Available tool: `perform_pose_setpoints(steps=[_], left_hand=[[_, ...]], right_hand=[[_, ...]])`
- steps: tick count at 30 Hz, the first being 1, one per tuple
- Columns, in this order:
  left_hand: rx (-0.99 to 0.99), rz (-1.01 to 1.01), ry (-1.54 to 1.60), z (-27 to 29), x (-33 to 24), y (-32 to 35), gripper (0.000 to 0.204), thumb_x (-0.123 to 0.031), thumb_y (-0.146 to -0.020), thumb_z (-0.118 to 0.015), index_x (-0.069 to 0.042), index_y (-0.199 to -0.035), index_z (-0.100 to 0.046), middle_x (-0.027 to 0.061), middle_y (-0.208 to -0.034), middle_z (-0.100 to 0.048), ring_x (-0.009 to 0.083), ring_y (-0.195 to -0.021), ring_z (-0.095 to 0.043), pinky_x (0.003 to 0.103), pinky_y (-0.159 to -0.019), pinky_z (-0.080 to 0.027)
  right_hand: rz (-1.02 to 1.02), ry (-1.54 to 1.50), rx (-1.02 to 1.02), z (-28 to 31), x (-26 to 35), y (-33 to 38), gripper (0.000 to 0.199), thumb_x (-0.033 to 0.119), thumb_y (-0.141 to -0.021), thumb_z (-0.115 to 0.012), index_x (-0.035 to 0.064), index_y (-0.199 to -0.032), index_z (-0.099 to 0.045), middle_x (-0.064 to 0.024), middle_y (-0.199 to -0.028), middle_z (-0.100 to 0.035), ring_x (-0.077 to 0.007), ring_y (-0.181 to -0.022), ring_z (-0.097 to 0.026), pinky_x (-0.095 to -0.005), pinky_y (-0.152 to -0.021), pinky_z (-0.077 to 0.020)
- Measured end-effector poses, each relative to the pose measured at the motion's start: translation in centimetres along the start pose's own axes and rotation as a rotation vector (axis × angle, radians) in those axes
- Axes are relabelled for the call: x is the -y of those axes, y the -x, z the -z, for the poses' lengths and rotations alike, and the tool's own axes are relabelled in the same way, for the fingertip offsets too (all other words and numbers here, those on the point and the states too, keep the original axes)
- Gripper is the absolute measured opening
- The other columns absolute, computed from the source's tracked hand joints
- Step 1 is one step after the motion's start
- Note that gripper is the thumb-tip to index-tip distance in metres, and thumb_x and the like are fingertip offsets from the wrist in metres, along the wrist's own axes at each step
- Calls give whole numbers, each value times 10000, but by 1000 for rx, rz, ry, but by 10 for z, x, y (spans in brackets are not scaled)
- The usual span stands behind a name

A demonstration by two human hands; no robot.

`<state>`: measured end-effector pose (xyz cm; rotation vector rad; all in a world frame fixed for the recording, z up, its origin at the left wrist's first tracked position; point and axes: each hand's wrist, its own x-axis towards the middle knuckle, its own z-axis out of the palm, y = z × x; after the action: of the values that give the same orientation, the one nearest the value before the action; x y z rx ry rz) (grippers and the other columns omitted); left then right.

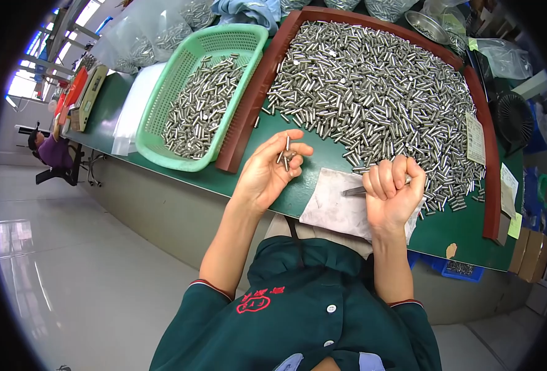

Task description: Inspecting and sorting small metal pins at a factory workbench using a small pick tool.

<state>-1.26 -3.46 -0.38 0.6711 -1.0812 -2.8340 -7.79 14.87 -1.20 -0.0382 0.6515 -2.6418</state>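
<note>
My left hand point(266, 174), palm up with curled fingers, holds a few small shiny metal pins point(286, 162) between thumb and fingers. My right hand point(393, 193) is closed round a slim dark metal tool point(354, 191); its flat end sticks out to the left, and the rest is hidden in the fist. Under that tool lies a stained white cloth point(326, 201) at the table's near edge. Just beyond both hands spreads a large heap of metal pins point(372, 86). Left of my left hand, a light green plastic basket point(150, 133) holds more pins.
A dark red raised border point(249, 108) frames the heap on the green table point(453, 232). Clear bags of pins point(156, 34) and a metal bowl point(426, 28) stand along the back. At right is a black fan point(513, 117). Another person point(56, 151) sits far left.
</note>
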Motion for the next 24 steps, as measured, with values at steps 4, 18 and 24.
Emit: perform_pose_setpoints(steps=[4,18,24], left_hand=[[155,-260,-123,2,-25,16,164,-173,-896,-422,-29,-958,-469,-10,-612,-359,56,-515,-288,174,-455,-244],[-211,-1037,-1770,-7,-44,-10,71,-35,-707,-609,-8,-770,-589,123,-706,-553,271,-671,-546,326,-620,-427],[-191,-981,-1864,9,-14,-46,82,-35,-687,-620,3,-722,-557,133,-669,-511,309,-645,-517,392,-580,-394]], right_hand=[[-8,6,-25,1,1,0,369,253,-849,-316,132,-503,-277,32,-379,-232,-76,-340,-136,-243,-360,-147],[-11,7,-26,2,2,0,354,246,-843,-316,132,-509,-277,33,-388,-229,-76,-345,-143,-243,-366,-146],[-13,-3,-21,2,1,0,351,249,-841,-318,132,-512,-278,32,-388,-232,-75,-346,-145,-237,-363,-146]])
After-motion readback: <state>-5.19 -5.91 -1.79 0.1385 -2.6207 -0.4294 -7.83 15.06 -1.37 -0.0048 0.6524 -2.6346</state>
